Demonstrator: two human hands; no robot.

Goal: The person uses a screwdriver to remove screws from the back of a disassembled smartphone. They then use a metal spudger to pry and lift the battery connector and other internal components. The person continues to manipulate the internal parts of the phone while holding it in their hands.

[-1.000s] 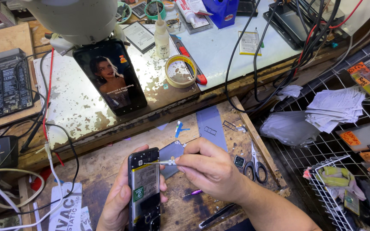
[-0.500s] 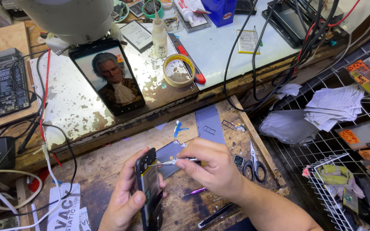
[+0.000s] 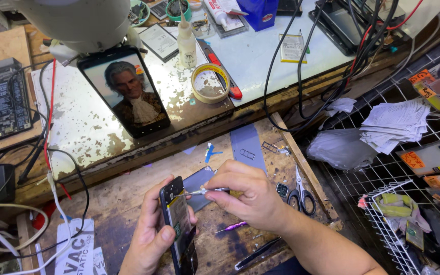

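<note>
Head view: your left hand (image 3: pixel 151 239) grips the opened phone (image 3: pixel 180 226), now turned further on edge than a second ago, so its exposed inside faces right toward the tool. Your right hand (image 3: pixel 248 196) is closed around a small screwdriver (image 3: pixel 204 192), tip set against the phone's upper edge (contact point too small to resolve). The tilt suggests work has moved to a fastener near the top. Near the hands on the wooden board lie scissors (image 3: pixel 301 196) at right; farther off, a second phone (image 3: pixel 123 91) plays video.

left hand (image 3: pixel 151 237) cupped upright, right hand (image 3: pixel 250 196) pinching
</note>
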